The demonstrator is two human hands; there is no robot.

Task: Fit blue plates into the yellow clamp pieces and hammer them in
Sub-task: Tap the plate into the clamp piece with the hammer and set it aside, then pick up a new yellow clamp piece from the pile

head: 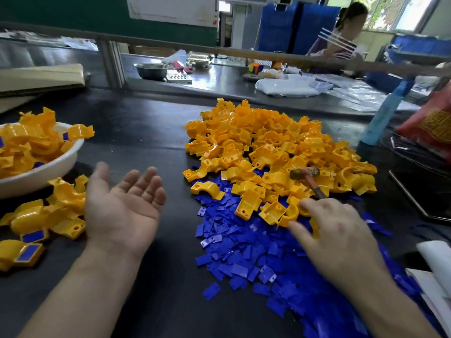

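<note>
Head view: the left hand [122, 211] hovers palm up over the dark surface [146, 132], its grip wide and empty; the right hand [339, 242] is blurred, fingers spread where the yellow clamp pieces [268, 142] meet the blue plates [244, 252], and I cannot tell whether its grip holds anything; the hammer [305, 172] lies on the loose yellow heap just beyond it; raking there could dislodge the hammer, scatter pieces, or lift several thin plates at once.
</note>
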